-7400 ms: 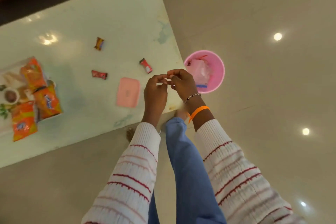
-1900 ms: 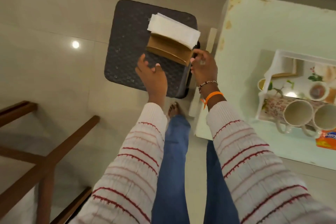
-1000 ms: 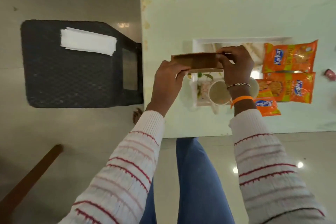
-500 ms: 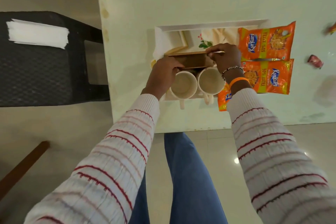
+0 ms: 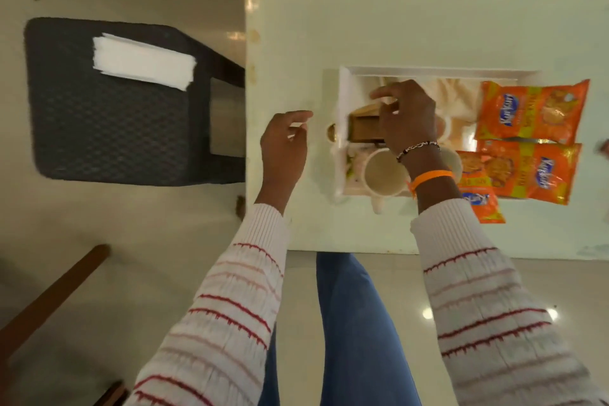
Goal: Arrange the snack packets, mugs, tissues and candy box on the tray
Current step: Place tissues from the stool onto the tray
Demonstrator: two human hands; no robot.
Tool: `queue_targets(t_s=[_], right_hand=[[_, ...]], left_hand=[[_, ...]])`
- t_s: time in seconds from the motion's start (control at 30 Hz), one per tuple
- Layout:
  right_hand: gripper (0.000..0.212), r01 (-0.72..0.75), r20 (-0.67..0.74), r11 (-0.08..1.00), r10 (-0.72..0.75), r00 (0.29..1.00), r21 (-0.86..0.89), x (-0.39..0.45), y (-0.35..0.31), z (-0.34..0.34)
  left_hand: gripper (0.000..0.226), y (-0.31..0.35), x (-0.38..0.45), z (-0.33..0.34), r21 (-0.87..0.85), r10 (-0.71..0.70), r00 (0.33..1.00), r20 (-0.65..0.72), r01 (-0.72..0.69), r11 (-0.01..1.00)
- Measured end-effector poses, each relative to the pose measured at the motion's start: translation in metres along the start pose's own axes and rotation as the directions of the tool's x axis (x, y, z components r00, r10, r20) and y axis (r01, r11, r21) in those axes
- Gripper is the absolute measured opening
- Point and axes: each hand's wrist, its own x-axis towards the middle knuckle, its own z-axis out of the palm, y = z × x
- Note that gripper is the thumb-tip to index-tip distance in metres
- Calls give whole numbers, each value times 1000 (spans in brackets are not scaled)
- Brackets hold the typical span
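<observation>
Half a second ago both hands gripped the brown wooden holder; now the left hand (image 5: 285,145) has let go and hangs open, fingers loosely curled, over the pale desk (image 5: 412,26) left of the white tray (image 5: 342,92). The right hand (image 5: 407,117) stays clamped on the holder (image 5: 364,128), which sits inside the tray's left end, just above two glossy ceramic mugs (image 5: 384,173). Shiny orange snack packets (image 5: 530,112) overlap the tray's right end. Soft white tissues (image 5: 143,61) lie stacked on the dark woven-textured stool (image 5: 108,128) at upper left, long axis running left to right, well apart from the tray. They lie left of both hands, so the free left hand looks nearer for fetching them.
</observation>
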Motion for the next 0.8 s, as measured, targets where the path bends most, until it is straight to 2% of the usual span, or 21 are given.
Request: queue_targets(t_s=[0.1,0.17,0.27,0.33,0.4,0.5,0.6,0.73,0.8], right_hand=[[22,107,152,983,-130,980,149,-9,-69,49],[19,169,217,969,-208,954,182,-12,-108,81],[20,176,263,965,-224,938,194,-5,-163,130],[24,153,279,969,-204,938,192,6,-191,159],[33,115,289,981,-157,944,157,19,-210,187],[41,-68,284,982,16,959,175,35,-221,217],[46,-206,259,951,143,955,232,41,-221,234],[52,-356,237,892,295,926,279,40,-222,247],[42,-466,294,826,381,877,319,42,-222,247]], left_hand=[[23,-11,15,-58,31,-11,991,-136,15,999],[22,-22,31,-93,52,-67,979,-191,79,996],[23,-36,58,-141,-53,-207,968,-141,201,978],[29,-44,74,-162,-85,-243,966,-87,236,968],[36,-51,95,-182,-147,-330,943,-40,321,936],[39,-52,122,-204,-315,-497,861,108,504,804],[45,-51,135,-220,-279,-543,784,300,617,736],[40,-62,137,-233,-275,-576,772,267,634,723],[35,-69,134,-233,-315,-594,764,250,645,697]])
